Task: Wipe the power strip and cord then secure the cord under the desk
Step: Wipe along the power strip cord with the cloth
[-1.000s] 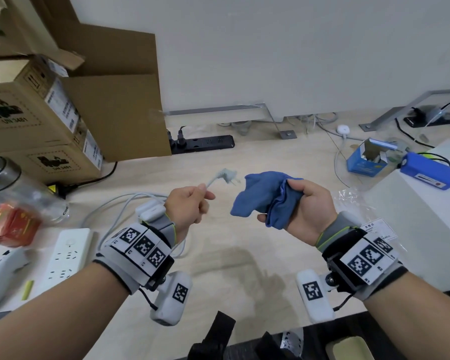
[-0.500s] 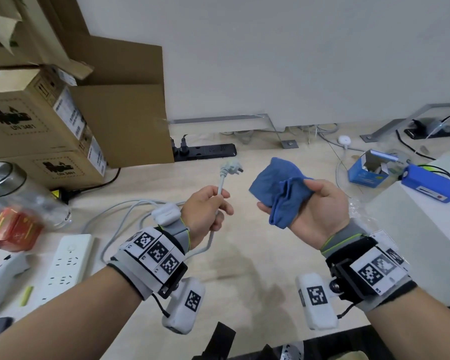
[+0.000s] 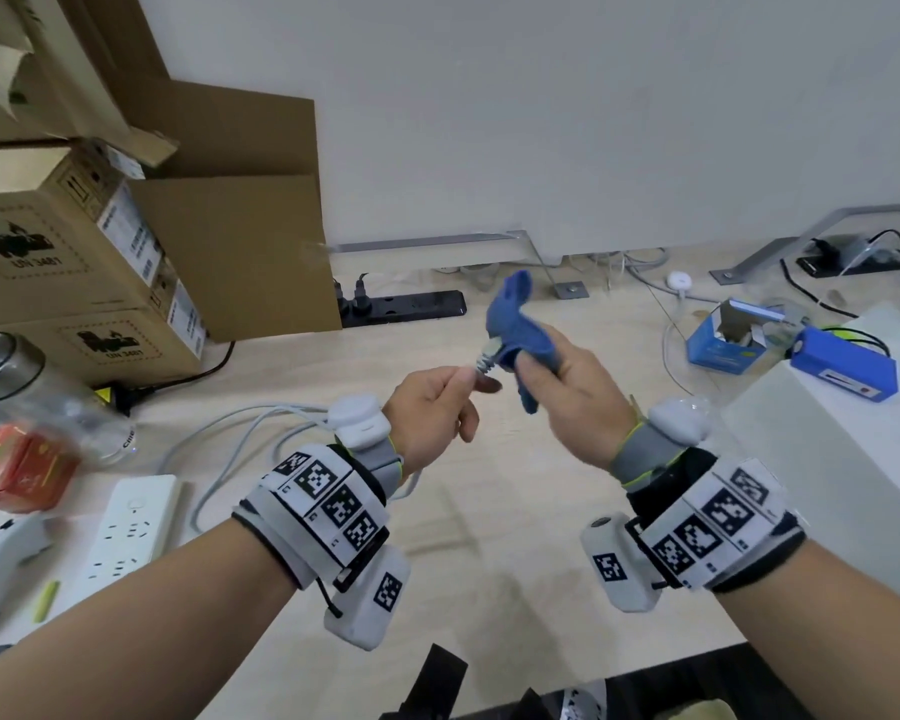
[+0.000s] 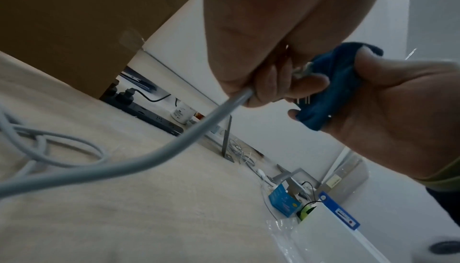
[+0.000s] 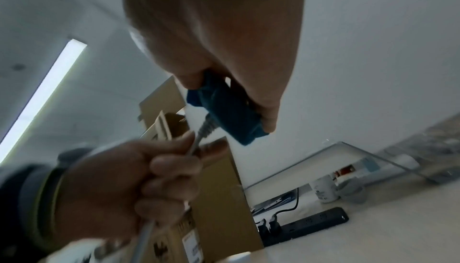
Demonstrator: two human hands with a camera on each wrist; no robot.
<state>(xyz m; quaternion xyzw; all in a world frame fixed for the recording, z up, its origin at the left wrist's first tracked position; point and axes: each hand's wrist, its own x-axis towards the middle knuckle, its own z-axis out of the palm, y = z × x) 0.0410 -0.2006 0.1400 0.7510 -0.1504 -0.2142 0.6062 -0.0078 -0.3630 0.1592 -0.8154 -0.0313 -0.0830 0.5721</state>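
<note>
Between the two hands, above the counter: the plug end of the grey cord (image 3: 487, 357), its ribbed collar showing, the plug itself wrapped in the blue cloth (image 3: 515, 324).
Right grip: right hand (image 3: 572, 392) closed around the cloth, fingers and thumb squeezing it over the plug; in the right wrist view the cloth (image 5: 229, 110) sticks out below the fingers with the collar emerging from it.
Left grip: left hand (image 3: 432, 413) closed on the cord just behind the collar, thumb and forefinger pinching it, the other fingers curled round it; the two hands almost touch.
Cord below the left grip: cord (image 4: 149, 159) drops from the fist to the counter (image 3: 489, 537) and runs in loose loops left of the left wrist.
Power strip: white power strip (image 3: 131, 527) lies flat on the counter, well left of and nearer than the left grip.
Beyond the grips: black power strip (image 3: 406, 306) with two plugs in it, lying against the wall.
Left of the grips: stacked cardboard boxes (image 3: 74, 262).
Right of the right grip: small blue box (image 3: 718, 345).
</note>
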